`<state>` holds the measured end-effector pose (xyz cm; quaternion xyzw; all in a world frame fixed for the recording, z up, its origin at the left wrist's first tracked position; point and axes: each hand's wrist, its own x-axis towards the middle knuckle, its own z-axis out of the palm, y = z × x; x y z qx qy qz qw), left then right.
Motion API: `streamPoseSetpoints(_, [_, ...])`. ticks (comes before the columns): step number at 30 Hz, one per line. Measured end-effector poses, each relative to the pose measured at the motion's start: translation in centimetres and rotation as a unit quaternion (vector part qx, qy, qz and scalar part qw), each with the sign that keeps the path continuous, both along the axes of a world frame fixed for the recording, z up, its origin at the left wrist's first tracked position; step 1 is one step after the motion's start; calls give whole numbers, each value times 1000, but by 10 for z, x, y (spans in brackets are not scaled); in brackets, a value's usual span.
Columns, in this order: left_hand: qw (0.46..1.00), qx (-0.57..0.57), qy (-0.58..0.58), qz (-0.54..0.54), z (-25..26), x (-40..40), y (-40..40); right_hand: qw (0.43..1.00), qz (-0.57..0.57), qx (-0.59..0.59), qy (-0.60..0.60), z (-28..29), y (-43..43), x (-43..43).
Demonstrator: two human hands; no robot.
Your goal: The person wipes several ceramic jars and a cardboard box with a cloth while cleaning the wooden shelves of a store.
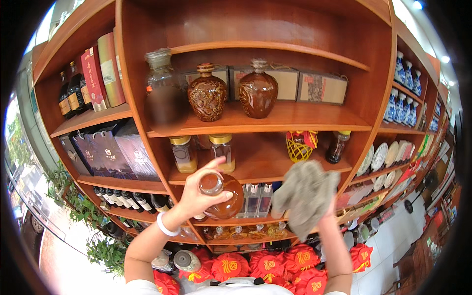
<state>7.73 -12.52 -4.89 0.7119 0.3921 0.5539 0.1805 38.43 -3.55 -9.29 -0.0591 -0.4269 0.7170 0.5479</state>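
Note:
My left hand (191,195), with a white band on the wrist, grips a brown glazed jar (232,199) around its neck. The jar's top faces up toward me, and its round body hangs in front of the lower shelves. Bunched in my right hand (327,214) is a grey cloth (308,195), blurred and covering most of the fingers. Two similar brown jars stand on the shelf above: one with raised ornament (207,94), the other smoother (258,92) with a clear wrap at its mouth.
A large glass jar (158,70), partly blurred, stands left of the brown jars. Gold-lidded jars (183,155) sit behind my left hand. Clear bottles (252,201) stand lower. Several red cloth-covered jars (230,267) crowd the floor before me. Wooden uprights (376,121) divide the shelving.

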Motion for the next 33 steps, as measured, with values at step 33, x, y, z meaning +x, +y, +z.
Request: streamPoseSetpoints(33, [960,-88,114,241,51,-112,37,492,-48,546,-677,375,177,-406])
